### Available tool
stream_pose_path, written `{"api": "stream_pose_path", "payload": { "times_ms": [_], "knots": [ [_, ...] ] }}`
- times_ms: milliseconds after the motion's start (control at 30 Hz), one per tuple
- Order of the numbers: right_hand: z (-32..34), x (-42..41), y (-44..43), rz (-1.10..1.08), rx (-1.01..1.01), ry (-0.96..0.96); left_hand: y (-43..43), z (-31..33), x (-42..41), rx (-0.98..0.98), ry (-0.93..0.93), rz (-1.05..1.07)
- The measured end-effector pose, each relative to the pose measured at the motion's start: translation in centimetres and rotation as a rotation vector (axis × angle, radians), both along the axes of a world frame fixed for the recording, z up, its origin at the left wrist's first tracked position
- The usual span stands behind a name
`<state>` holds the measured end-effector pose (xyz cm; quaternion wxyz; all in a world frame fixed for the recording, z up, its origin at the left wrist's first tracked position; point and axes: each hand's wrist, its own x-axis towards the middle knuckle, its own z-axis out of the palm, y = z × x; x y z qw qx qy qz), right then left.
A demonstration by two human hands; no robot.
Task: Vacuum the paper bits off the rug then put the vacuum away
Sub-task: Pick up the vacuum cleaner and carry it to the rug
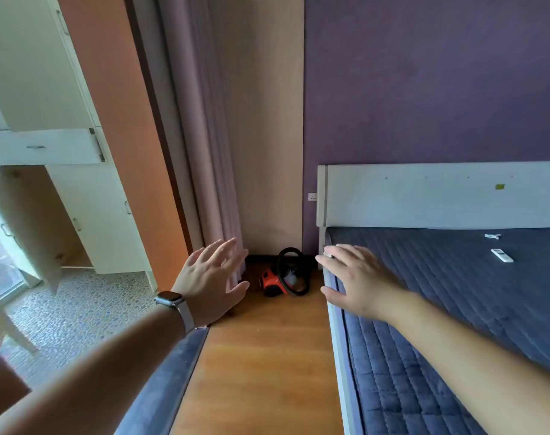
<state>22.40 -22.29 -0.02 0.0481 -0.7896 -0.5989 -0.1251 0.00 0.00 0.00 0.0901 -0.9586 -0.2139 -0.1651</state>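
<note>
1. Both arms are stretched forward. The left hand [209, 279] and the right hand [353, 279] are held with fingers straight and spread, and nothing is gripped. A watch [170, 299] is worn on the left wrist.
2. The red vacuum [272, 282] is seen low on the floor in the far corner, between the curtain [204, 152] and the bed [456, 309]. Its black hose [305, 271] is coiled in an upright loop. Which way the body points cannot be told.
3. The wooden floor [267, 372] is flanked by a blue rug [170, 372] on the left and the navy-quilted bed on the right, which is set against a purple wall [424, 89].
</note>
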Motion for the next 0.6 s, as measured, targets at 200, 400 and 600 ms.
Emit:
{"api": "stream_pose_path", "payload": {
  "times_ms": [200, 400, 600],
  "knots": [
    [-2.5, 2.9, 5.6, -0.047, -0.104, 0.006, 6.6, -3.9, 2.9, -0.019, 0.026, -0.012],
    [-4.0, 5.5, 14.2, -0.112, -0.209, 0.049, 16.2, -7.1, 6.4, -0.095, 0.049, -0.038],
    [-4.2, 8.1, 22.6, -0.155, -0.248, 0.074, 25.1, -7.7, 9.7, -0.133, 0.077, -0.049]
  ]
}}
